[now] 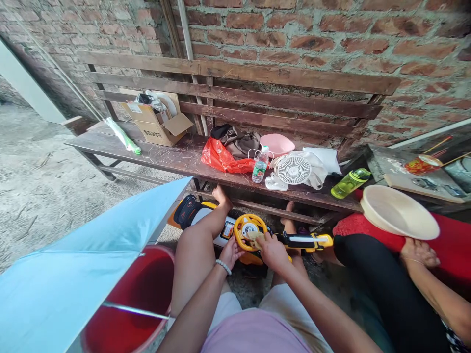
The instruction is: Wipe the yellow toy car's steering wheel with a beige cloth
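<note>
A yellow toy steering wheel (265, 223) with a grey-white hub sits on a yellow, white and black ride-on toy car (222, 234) between my legs. My left hand (231, 253), with a beaded bracelet at the wrist, has its fingers closed at the wheel's lower left rim. In my right hand (274, 251) is a crumpled beige cloth (253, 237), pressed against the lower part of the wheel. My right fingers partly hide the cloth and the rim.
A wooden bench (167, 159) ahead bears a cardboard box (158, 126), red plastic bag (228, 158), water bottle (260, 166) and white fan (293, 170). Left are a blue umbrella (91, 250) and red bucket (165, 252). Another person's hand (419, 254) touches a cream basin (399, 212) at right.
</note>
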Demonstrator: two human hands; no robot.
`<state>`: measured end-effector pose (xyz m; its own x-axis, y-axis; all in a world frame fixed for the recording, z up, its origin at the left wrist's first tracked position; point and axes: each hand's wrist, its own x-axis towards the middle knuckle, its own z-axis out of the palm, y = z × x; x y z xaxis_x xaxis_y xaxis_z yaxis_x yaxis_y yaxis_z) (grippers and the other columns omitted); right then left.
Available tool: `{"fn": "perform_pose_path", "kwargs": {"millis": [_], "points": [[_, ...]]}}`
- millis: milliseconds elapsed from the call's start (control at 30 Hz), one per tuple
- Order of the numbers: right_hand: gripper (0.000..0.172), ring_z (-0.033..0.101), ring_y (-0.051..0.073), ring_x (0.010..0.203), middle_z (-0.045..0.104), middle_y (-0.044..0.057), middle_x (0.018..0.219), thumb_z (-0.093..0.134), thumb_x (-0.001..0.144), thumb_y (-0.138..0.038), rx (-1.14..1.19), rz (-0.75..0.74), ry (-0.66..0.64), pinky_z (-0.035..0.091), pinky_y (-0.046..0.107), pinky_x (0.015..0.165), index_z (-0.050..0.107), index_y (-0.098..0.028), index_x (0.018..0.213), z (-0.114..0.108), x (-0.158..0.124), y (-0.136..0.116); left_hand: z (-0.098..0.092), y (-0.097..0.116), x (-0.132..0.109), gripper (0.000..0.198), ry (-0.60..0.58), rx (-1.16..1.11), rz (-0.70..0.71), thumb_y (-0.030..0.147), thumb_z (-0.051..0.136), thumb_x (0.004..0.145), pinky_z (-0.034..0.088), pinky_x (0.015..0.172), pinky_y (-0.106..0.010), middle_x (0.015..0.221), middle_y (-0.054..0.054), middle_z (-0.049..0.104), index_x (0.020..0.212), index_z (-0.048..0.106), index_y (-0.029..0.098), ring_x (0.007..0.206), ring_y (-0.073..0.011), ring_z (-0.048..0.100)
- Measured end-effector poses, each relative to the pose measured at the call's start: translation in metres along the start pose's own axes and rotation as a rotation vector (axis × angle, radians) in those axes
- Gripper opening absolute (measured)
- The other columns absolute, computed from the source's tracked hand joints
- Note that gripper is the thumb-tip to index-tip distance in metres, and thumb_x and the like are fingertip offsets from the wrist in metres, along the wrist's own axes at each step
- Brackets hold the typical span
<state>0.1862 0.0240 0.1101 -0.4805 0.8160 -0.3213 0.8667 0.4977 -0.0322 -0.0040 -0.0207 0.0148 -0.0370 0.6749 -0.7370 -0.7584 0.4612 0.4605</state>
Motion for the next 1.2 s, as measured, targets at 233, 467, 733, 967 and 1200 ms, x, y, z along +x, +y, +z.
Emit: {"fn": "perform_pose_path", "kwargs": {"millis": [233,467,733,967,1200], "points": [[0.036,0.059,0.030,0.117,0.061,0.018,0.131,0.049,0.106,-0.017,-0.053,0.088,0.032,0.053,0.038,0.089,0.071,-0.024,0.134,-0.026,0.056,0.011,0.001,-0.004,0.003,0.040,0.018,0.027,-0.018,0.043,0.052,0.109,0.056,0.080,-0.028,0.113,-0.010,0.081,0.144,0.059,0.024,0.091,-0.0202,0.077],[0.039,0.052,0.029,0.125,0.057,0.014,0.141,0.046,0.110,-0.021,-0.026,-0.077,0.129,0.051,0.041,0.099,0.066,-0.031,0.143,-0.035,0.104,0.001,0.004,-0.005,0.001,0.041,-0.009,0.153,0.024,0.031,0.063,0.104,0.054,0.077,-0.027,0.106,-0.008,0.080,0.145,0.058,0.028,0.086,-0.0201,0.074],[0.045,0.058,0.030,0.125,0.059,0.015,0.140,0.051,0.106,-0.021,0.034,-0.012,0.043,0.053,0.040,0.096,0.060,-0.030,0.150,-0.032,0.099,0.000,0.002,-0.002,0.003,0.043,0.022,0.132,0.021,0.033,0.062,0.104,0.052,0.073,-0.025,0.102,-0.008,0.079,0.147,0.057,0.027,0.084,-0.0193,0.073],[0.052,0.072,0.034,0.110,0.068,0.026,0.126,0.056,0.105,-0.032,0.079,0.192,-0.008,0.059,0.042,0.088,0.057,-0.011,0.152,-0.002,0.025,-0.010,0.007,0.001,0.003,0.043,0.057,0.154,0.050,0.037,0.057,0.106,0.054,0.069,-0.025,0.096,-0.005,0.078,0.148,0.059,0.025,0.080,-0.0195,0.073],[0.039,0.075,0.037,0.106,0.070,0.028,0.121,0.052,0.102,-0.021,0.102,0.078,-0.014,0.061,0.045,0.082,0.068,-0.010,0.136,0.004,0.000,-0.042,0.005,-0.001,0.005,0.040,0.061,0.062,0.056,0.043,0.060,0.106,0.054,0.063,-0.024,0.095,-0.005,0.080,0.140,0.064,0.022,0.075,-0.0178,0.072]]}}
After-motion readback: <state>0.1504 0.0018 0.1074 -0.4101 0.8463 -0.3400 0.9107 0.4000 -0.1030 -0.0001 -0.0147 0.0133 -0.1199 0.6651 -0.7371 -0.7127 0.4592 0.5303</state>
